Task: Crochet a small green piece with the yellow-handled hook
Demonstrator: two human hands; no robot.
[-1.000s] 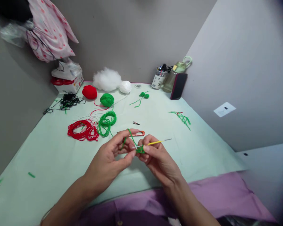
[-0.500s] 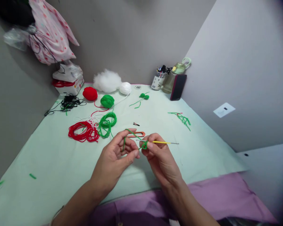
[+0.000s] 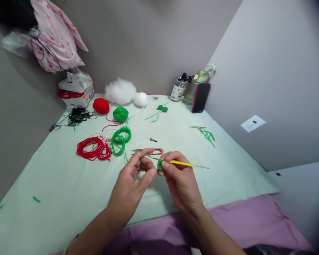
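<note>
My right hand (image 3: 183, 179) pinches a crochet hook (image 3: 183, 163) with a yellow grip, its metal shaft pointing left and the other end sticking out to the right. A small looped piece of green crochet (image 3: 160, 165) sits at that hand's fingertips, by the hook. From it a strand of green yarn (image 3: 145, 154) runs to my left hand (image 3: 130, 184), where it is wound round the curled fingers; the thumb and fingertips come near the piece. Just beyond the hands lie orange-handled thread snips (image 3: 159, 152), partly hidden by the left index finger.
Behind to the left are coiled red yarn (image 3: 94, 148), coiled green yarn (image 3: 120, 140), a green ball (image 3: 120, 114), a red ball (image 3: 101, 106) and a white ball (image 3: 141, 99). Green scraps (image 3: 206, 134) lie right; a phone (image 3: 201, 98) leans on a bottle (image 3: 199, 78).
The hook has shifted right and tilts down more at its right end. My left thumb and fingertips have come away slightly from the crochet piece, and more of the snips' blades shows.
</note>
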